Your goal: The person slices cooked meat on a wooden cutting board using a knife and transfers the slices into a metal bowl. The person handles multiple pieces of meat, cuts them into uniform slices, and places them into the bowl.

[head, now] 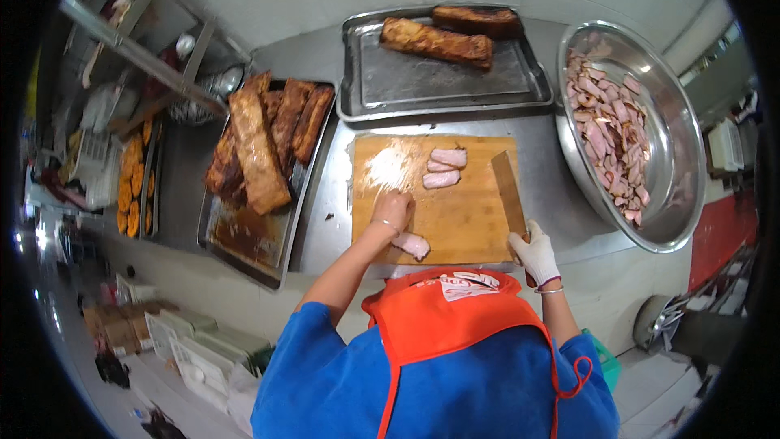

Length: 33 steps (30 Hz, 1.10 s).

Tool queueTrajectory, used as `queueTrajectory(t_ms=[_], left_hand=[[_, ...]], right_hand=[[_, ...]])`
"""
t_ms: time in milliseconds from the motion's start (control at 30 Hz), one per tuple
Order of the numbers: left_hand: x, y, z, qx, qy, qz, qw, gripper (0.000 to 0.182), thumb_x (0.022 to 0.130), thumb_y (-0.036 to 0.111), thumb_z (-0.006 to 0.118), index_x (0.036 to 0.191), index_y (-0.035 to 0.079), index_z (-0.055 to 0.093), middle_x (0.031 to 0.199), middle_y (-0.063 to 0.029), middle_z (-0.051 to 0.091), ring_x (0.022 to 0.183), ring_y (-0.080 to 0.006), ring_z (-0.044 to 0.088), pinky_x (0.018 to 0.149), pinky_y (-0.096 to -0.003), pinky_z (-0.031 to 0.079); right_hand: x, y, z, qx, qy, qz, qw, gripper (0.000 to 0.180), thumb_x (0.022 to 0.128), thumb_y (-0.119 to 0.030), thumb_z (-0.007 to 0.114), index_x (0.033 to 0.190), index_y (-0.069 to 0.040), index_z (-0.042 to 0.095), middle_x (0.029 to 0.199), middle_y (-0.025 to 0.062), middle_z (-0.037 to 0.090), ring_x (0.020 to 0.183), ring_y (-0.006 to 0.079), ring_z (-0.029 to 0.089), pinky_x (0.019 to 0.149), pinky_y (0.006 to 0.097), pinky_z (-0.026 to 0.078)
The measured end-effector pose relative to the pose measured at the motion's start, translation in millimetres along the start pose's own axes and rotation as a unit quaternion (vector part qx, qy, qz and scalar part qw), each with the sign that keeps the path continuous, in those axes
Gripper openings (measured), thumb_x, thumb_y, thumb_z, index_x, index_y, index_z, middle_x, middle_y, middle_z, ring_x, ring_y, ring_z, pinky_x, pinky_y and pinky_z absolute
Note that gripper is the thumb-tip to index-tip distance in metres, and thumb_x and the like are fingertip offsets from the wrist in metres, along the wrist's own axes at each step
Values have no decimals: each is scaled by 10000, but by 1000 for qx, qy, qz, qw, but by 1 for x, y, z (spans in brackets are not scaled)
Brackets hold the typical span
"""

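Observation:
My left hand, bare with a bracelet at the wrist, rests with curled fingers on the left part of the wooden cutting board. A pale slice of meat lies just below it; whether the fingers hold anything is hidden. In a white glove, my right hand grips a cleaver by its handle, its broad blade over the board's right edge. Several more slices of meat lie near the board's upper middle. To the right, a large steel bowl holds many cut meat pieces.
Behind the board, a metal tray carries two roasted meat slabs. Another tray at left holds several roasted slabs. Farther left are trays of orange-brown food pieces beneath a metal rack.

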State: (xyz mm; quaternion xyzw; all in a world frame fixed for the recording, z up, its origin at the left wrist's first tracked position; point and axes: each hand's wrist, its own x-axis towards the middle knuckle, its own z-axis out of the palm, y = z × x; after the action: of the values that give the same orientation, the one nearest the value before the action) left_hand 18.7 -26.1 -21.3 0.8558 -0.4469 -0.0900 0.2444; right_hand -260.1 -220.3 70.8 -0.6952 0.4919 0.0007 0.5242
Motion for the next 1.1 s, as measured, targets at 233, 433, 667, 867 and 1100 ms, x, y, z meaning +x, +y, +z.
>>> queueTrajectory(t_ms=[233,433,667,867,1100], left_hand=[[32,-9,-27,-99,-30,-140,985,55,745,83,674,731,30,673,703,-175,665,635,-299,646,633,-395,525],[141,193,-84,-478,-55,94,872,483,971,172,628,1422,73,486,1351,-171,580,1139,-211,631,921,-326,523],[174,238,-77,-550,-192,127,802,613,1017,527,436,1471,116,409,1421,-203,499,1288,-309,528,1051,-394,428],[137,129,-63,-924,-27,-166,344,633,996,617,345,1322,105,528,1429,-184,500,1370,-366,425,1112,-556,359],[90,99,-72,-941,-2,-146,304,631,1011,570,368,1344,51,503,1430,-242,469,1374,-402,399,1111,-610,335]], right_hand=[[2,-2,-2,-152,19,-37,987,558,849,-428,639,1256,-52,576,951,273,687,926,454,665,828,511,522],[5,16,-6,-152,24,-51,987,613,847,-476,626,1296,-66,546,986,263,687,945,455,660,839,510,522],[0,4,5,-159,30,-46,986,595,854,-496,624,1257,-63,554,938,229,693,902,450,664,796,510,523],[-23,1,14,33,21,-78,996,410,885,-284,679,1180,-5,619,823,123,708,628,235,670,609,382,546],[-46,-76,3,184,-196,-79,960,227,905,-106,642,1094,8,587,726,40,601,528,85,539,491,256,456]])
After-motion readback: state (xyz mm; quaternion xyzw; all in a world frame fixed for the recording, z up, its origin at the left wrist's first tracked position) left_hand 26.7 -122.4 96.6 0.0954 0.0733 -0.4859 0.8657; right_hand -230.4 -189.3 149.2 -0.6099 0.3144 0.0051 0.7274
